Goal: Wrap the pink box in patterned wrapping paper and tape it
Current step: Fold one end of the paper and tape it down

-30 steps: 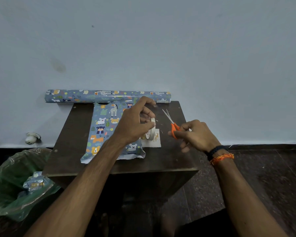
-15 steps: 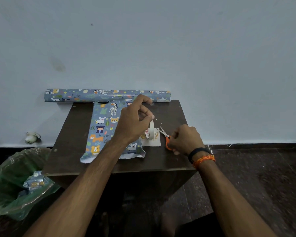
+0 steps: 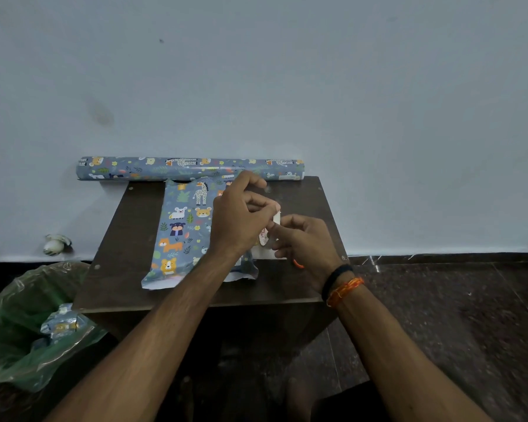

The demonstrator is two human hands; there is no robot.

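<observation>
On tape roll (image 3: pixel 264 236): writing unreadable

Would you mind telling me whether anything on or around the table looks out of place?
The wrapping paper roll lies along the table's far edge and overhangs it on the left, so it might roll off. A paper scrap lies in the green bin bag. Nothing looks spilled or damaged.

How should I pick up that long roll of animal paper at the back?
Hold the roll around its middle, coming down from above. It is a long round tube lying flat along the table's back edge against the wall, with both ends sticking out past the table. A grip near one end would probably let the other end droop; the middle keeps it level.
</observation>
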